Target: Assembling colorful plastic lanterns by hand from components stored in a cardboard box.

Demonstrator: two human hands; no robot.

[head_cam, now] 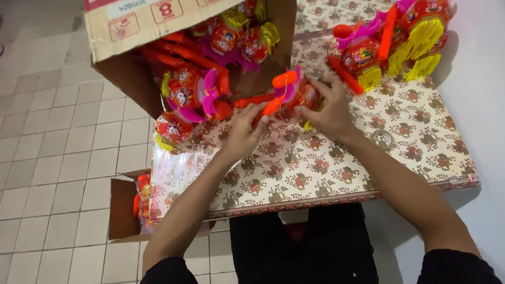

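1. My left hand (243,129) is closed around the orange plastic handle (263,102) of a red and pink toy lantern (297,94), fingers curled over the stick
2. My right hand (329,108) grips the same lantern's body from the far side, fingers wrapped round it, thumb pressed to its front
3. The lantern sits low over the table (336,168), which is covered in a cream cloth with a red floral print, just in front of the mouth of the tipped box
4. A large brown cardboard box (126,63) lies on its side at the table's far left, its opening full of matching red, pink and yellow lanterns (194,89), several spilling onto the cloth
5. A separate group of lanterns with yellow tassel fringes (410,37) rests at the far right of the table, well apart from my hands
6. A small round metal ring (382,138) lies on the cloth just right of my right wrist
7. A second, smaller cardboard box (123,210) stands on the pale tiled floor (52,158) below the table's left edge, with red items inside
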